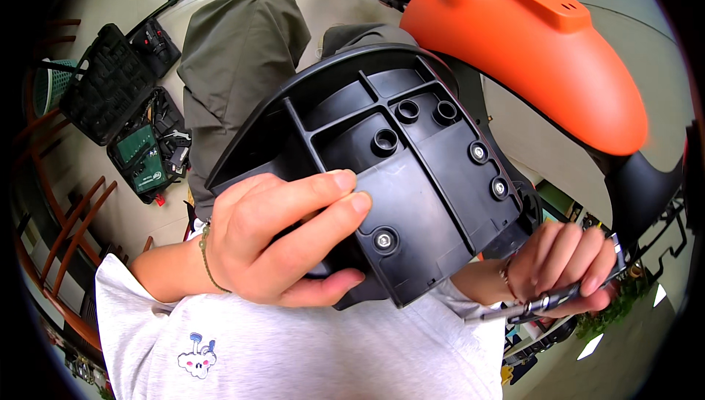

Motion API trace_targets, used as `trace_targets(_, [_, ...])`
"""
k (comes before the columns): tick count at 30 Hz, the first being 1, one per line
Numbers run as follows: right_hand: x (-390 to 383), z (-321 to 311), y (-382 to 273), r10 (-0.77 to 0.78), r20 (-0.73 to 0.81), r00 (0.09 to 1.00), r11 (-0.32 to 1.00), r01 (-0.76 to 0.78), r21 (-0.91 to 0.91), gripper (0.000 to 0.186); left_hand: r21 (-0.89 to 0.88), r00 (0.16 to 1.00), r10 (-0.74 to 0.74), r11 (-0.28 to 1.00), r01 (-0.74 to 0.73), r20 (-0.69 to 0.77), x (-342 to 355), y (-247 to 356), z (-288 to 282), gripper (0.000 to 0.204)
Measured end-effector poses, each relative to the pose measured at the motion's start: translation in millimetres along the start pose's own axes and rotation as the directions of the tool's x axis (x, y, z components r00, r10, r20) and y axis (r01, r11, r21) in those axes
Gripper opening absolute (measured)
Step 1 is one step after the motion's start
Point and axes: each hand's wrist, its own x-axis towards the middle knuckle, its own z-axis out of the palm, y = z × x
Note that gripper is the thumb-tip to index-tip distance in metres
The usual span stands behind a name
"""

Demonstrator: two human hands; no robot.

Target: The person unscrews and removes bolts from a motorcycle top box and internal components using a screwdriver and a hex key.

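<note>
A black moulded plastic housing (426,202), ribbed inside, is tilted toward me in front of my body. Three silver screws sit in recessed holes, one of them the lower-left screw (384,240); three other round posts, such as the upper-left post (384,142), look hollow. My left hand (283,235) grips the housing at its left side, its fingertips on the inner face and the thumb lower down. In my closed right hand (565,264), beside the housing's lower right, is a screwdriver (543,303) with a dark handle. Its thin metal shaft points left; the tip is apart from the screws.
At upper right stands a large orange body shell (536,62), close beyond the housing. An open black tool case (110,84) lies on the floor at left, with a drill (153,42) and a green box (141,159) in it. Wooden chair rails (70,231) line the far left.
</note>
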Motion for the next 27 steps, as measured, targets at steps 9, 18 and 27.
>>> trace_targets(9, [51.4, 39.5, 25.0, 0.007, 0.154, 0.988, 0.904, 0.059, -0.423, 0.038, -0.015, 0.998, 0.057, 0.998, -0.056, 0.028, -2.6, 16.2, 1.9, 0.054])
trace_targets(18, [73.0, 44.5, 37.7, 0.114, 0.274, 0.955, 0.952, -0.026, -0.305, 0.040, -0.025, 0.998, 0.055, 0.998, -0.055, 0.012, -6.7, 18.6, 3.2, 0.053])
trace_targets(27, [74.2, 49.5, 40.6, 0.090, 0.301, 0.949, 0.918, 0.038, -0.395, 0.039, -0.024, 0.999, 0.054, 0.998, -0.053, 0.009, -6.7, 18.1, 4.4, 0.054])
